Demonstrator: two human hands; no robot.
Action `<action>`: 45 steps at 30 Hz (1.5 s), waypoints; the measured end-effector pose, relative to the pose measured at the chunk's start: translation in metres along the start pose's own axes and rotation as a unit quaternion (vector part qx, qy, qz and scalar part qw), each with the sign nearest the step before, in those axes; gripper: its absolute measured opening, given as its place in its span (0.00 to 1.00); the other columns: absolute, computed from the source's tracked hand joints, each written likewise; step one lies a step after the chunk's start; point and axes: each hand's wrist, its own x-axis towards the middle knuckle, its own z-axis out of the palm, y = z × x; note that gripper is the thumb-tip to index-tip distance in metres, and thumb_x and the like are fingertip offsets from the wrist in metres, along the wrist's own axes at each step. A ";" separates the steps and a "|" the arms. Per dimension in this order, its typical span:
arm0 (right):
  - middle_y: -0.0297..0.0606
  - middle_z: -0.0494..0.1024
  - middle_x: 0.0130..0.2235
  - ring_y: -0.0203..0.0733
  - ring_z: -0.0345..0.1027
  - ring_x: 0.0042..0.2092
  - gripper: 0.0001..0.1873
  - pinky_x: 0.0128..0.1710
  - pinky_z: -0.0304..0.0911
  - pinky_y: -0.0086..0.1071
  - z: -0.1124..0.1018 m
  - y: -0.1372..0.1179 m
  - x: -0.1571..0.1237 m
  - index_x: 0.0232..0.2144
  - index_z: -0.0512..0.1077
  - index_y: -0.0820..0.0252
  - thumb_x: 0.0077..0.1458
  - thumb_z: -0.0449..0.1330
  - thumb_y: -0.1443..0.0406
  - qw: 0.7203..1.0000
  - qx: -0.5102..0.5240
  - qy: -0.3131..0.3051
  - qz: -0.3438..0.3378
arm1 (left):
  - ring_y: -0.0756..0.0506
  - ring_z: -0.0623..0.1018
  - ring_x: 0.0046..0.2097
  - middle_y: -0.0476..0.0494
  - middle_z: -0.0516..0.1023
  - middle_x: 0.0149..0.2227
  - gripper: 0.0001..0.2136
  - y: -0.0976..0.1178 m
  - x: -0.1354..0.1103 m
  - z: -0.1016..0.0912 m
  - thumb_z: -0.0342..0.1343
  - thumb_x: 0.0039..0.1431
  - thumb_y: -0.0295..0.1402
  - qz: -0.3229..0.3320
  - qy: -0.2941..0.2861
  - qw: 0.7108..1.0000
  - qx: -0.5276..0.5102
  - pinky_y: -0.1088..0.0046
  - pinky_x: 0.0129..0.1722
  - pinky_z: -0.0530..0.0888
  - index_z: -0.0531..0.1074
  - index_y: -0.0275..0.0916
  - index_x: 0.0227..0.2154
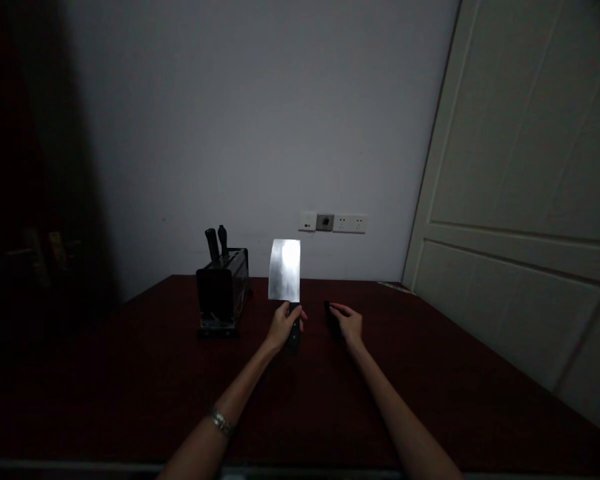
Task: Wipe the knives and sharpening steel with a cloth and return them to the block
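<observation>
My left hand [281, 325] is closed round the black handle of a cleaver [285, 270]. The broad, shiny blade points up, its flat side towards me. To the right, my right hand [348, 323] is closed, thumb and fingers pinched on a small dark object [327, 307]. Its kind cannot be made out against the dark table. On the left stands a black knife block [215, 293], with two black handles [212, 244] sticking up out of its top.
The dark red-brown table [300, 413] reaches back to a pale wall [260, 133]. Sockets and switches [349, 223] sit on the wall just above the table. A white panelled door [520, 200] rises along the right side. The left side is in deep shadow.
</observation>
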 end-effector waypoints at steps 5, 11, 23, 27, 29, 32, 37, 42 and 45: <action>0.40 0.79 0.24 0.44 0.70 0.25 0.19 0.23 0.62 0.32 -0.004 0.007 -0.001 0.27 0.78 0.64 0.32 0.64 0.56 1.000 -0.016 -0.011 0.014 | 0.54 0.69 0.18 0.52 0.68 0.20 0.16 -0.003 0.000 -0.002 0.55 0.48 0.45 -0.003 0.028 1.000 0.013 0.80 0.17 0.63 0.60 0.37 0.24; 0.39 0.78 0.22 0.43 0.69 0.22 0.19 0.20 0.60 0.31 -0.002 0.001 -0.005 0.27 0.78 0.64 0.32 0.64 0.56 0.999 -0.024 -0.026 0.021 | 0.54 0.68 0.15 0.56 0.64 0.19 0.16 -0.008 0.002 -0.003 0.54 0.49 0.46 0.028 0.047 0.998 0.039 0.82 0.13 0.60 0.59 0.38 0.25; 0.41 0.80 0.28 0.46 0.72 0.31 0.16 0.29 0.63 0.34 -0.002 0.003 -0.004 0.26 0.78 0.62 0.34 0.63 0.57 0.998 -0.052 -0.039 -0.006 | 0.55 0.63 0.13 0.55 0.64 0.17 0.12 -0.004 -0.003 -0.003 0.54 0.47 0.41 0.009 0.072 0.997 0.019 0.81 0.10 0.58 0.62 0.36 0.25; 0.40 0.79 0.27 0.47 0.72 0.30 0.16 0.29 0.63 0.34 -0.003 0.004 -0.004 0.27 0.78 0.61 0.34 0.63 0.57 0.997 -0.061 -0.042 -0.013 | 0.55 0.63 0.13 0.53 0.66 0.18 0.13 0.000 -0.003 -0.006 0.48 0.50 0.42 0.004 0.051 0.998 -0.034 0.80 0.10 0.58 0.63 0.36 0.26; 0.40 0.79 0.26 0.47 0.71 0.29 0.17 0.28 0.63 0.34 -0.003 0.005 -0.003 0.27 0.78 0.62 0.34 0.63 0.56 0.997 -0.062 -0.042 -0.014 | 0.55 0.63 0.13 0.52 0.66 0.17 0.15 0.000 -0.004 -0.006 0.47 0.50 0.45 -0.006 0.044 0.998 -0.046 0.80 0.10 0.57 0.62 0.36 0.24; 0.40 0.79 0.26 0.46 0.71 0.28 0.18 0.26 0.63 0.33 -0.004 0.005 -0.003 0.27 0.78 0.62 0.34 0.63 0.56 0.997 -0.060 -0.043 -0.014 | 0.55 0.62 0.12 0.53 0.65 0.17 0.17 0.000 -0.005 -0.002 0.46 0.50 0.49 -0.024 0.048 0.998 -0.039 0.80 0.10 0.56 0.61 0.37 0.23; 0.40 0.79 0.26 0.46 0.71 0.28 0.17 0.26 0.63 0.33 -0.005 0.004 -0.002 0.27 0.79 0.61 0.34 0.63 0.56 0.998 -0.056 -0.040 -0.012 | 0.55 0.62 0.13 0.54 0.64 0.17 0.19 0.000 -0.005 0.002 0.48 0.48 0.51 -0.023 0.054 0.998 -0.004 0.80 0.10 0.56 0.61 0.37 0.23; 0.41 0.80 0.28 0.46 0.71 0.29 0.16 0.27 0.63 0.33 -0.005 0.002 -0.003 0.27 0.78 0.62 0.35 0.63 0.57 0.998 -0.050 -0.039 -0.006 | 0.55 0.63 0.14 0.54 0.64 0.19 0.18 -0.003 -0.003 -0.001 0.48 0.50 0.50 0.000 0.047 0.999 0.020 0.81 0.12 0.57 0.63 0.36 0.27; 0.41 0.80 0.28 0.46 0.72 0.30 0.17 0.27 0.63 0.33 -0.006 0.002 -0.002 0.28 0.78 0.62 0.35 0.63 0.57 0.998 -0.045 -0.040 -0.004 | 0.56 0.63 0.15 0.54 0.65 0.20 0.18 -0.008 -0.001 -0.003 0.49 0.52 0.48 0.015 0.036 0.999 0.038 0.81 0.14 0.58 0.65 0.36 0.32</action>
